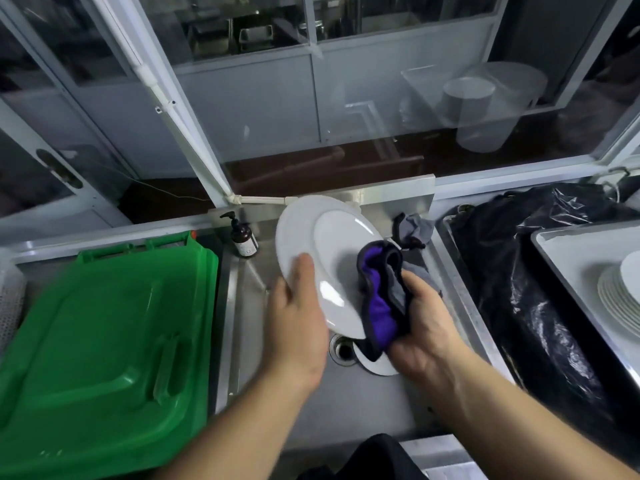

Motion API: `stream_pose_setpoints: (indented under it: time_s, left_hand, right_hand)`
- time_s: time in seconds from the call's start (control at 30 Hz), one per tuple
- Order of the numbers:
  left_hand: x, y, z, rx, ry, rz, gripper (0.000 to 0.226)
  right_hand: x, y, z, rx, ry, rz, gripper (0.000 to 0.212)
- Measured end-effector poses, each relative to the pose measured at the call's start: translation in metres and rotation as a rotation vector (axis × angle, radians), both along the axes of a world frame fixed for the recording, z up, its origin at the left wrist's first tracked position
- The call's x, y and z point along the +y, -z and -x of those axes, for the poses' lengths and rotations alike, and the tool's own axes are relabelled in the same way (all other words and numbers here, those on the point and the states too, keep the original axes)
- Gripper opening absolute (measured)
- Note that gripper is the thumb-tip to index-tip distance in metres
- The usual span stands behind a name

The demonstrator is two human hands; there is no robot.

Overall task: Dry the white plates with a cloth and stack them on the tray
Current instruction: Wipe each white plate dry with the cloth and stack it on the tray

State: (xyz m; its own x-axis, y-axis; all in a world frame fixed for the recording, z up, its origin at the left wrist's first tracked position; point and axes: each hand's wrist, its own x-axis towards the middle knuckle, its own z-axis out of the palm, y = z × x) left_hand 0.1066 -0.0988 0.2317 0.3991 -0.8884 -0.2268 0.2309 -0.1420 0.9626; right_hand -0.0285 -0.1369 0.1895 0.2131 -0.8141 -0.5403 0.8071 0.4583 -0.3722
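A white plate [322, 251] is held tilted over the steel sink [242, 306]. My left hand [298, 317] grips its lower left rim, thumb on the face. My right hand [422, 327] clutches a purple and grey cloth [381, 299] pressed against the plate's right side. Part of another white plate [375, 367] lies in the sink under the cloth, beside the drain [341, 351]. At the far right a stack of white plates [620, 292] rests on a pale tray [568, 258].
A green plastic crate lid [104, 334] fills the left. A brown pump bottle [244, 239] stands behind the sink. A grey rag [414, 228] lies at the sink's back right. A black plastic bag [512, 278] sits between sink and tray.
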Motion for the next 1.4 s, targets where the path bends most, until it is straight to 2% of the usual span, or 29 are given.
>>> stream_pose_setpoints:
  time_s: [0.07,0.17,0.27,0.4,0.53,0.63,0.73,0.83,0.9,1.0,1.17,1.23,1.3,1.4]
  left_hand:
    - [0.011,0.009,0.015,-0.013,0.003,0.061,0.029]
    - [0.016,0.014,0.008,0.075,0.048,0.047,0.029]
    - [0.004,0.005,-0.020,0.146,0.143,-0.005,0.030]
    - [-0.011,-0.015,-0.051,0.129,0.250,-0.054,0.025]
    - [-0.010,-0.023,-0.058,0.169,0.411,-0.058,0.041]
    - [-0.005,-0.016,-0.050,0.180,0.392,-0.053,0.039]
    - [-0.002,-0.001,-0.032,0.126,0.325,-0.061,0.019]
    - [-0.003,0.016,-0.012,-0.031,0.265,-0.065,0.018]
    - [-0.003,0.025,-0.003,-0.116,0.255,-0.073,0.014]
    - [0.002,0.033,0.000,-0.086,0.333,-0.090,0.021]
    - [0.016,0.037,0.000,0.028,0.441,-0.096,0.037]
    - [0.019,0.040,-0.001,0.027,0.442,-0.089,0.038]
    - [0.020,0.041,-0.002,0.014,0.429,-0.063,0.025]
    - [0.023,0.042,-0.005,-0.035,0.433,-0.008,0.020]
  right_hand:
    - [0.006,0.004,-0.004,-0.008,-0.033,0.006,0.024]
    - [0.007,0.002,0.007,-0.020,-0.051,0.025,0.024]
    - [0.000,0.000,0.026,0.064,-0.109,0.031,0.024]
    - [-0.009,-0.003,0.042,0.159,-0.203,0.079,0.016]
    - [-0.014,-0.011,0.042,0.244,-0.221,0.089,0.017]
    - [-0.013,-0.009,0.037,0.344,-0.136,0.003,0.017]
    - [-0.006,-0.003,0.027,0.484,-0.015,-0.035,0.011]
    - [0.009,0.003,0.009,0.754,-0.093,0.040,0.008]
    - [0.019,0.002,0.000,0.874,-0.181,0.078,0.029]
    - [0.026,-0.012,-0.008,0.927,-0.281,0.195,0.035]
    - [0.015,-0.027,-0.007,1.280,-0.372,0.617,0.044]
    - [0.005,-0.029,-0.002,1.280,-0.411,0.677,0.037]
    - [-0.005,-0.029,0.000,1.261,-0.405,0.692,0.024]
    - [-0.016,-0.029,-0.001,1.257,-0.332,0.690,0.040]
